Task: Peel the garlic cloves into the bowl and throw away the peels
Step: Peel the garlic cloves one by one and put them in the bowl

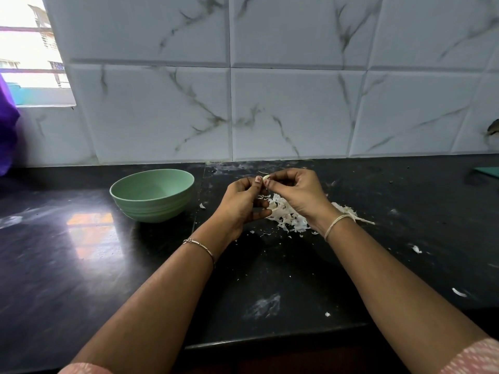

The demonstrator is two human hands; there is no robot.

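A small pale garlic clove (266, 177) is held up between both hands above the black counter. My right hand (297, 195) pinches it from the right with fingertips. My left hand (243, 203) pinches at it from the left with thumb and forefinger. Below the hands lies a heap of white garlic peels (287, 215), partly hidden by my right wrist. A light green bowl (154, 194) stands upright to the left of my left hand; its inside is not visible from this angle.
Loose peel flakes (417, 249) are scattered over the black counter (81, 252) to the right and front. A marble-tiled wall (270, 103) rises close behind. A green object (486, 171) lies at the far right edge. The counter's front edge runs just below my forearms.
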